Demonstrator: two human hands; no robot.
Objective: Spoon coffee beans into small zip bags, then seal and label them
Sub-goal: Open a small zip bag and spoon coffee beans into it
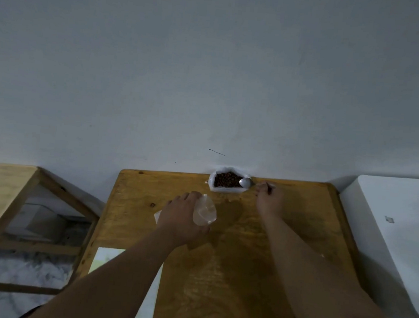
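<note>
An open white bag of coffee beans (227, 181) stands at the far edge of the wooden table (232, 262), against the wall. My right hand (269, 197) holds a metal spoon (246, 182) by its handle, with the bowl at the bag's right rim. My left hand (182, 217) grips a small clear zip bag (205, 210) above the table's middle, its mouth pointing towards the bean bag. The zip bag looks empty.
A white sheet of paper (108, 259) lies near the table's front left, partly under my left forearm. A white appliance (400, 226) stands to the right of the table. A wooden frame (33, 219) stands to the left. A grey wall rises behind.
</note>
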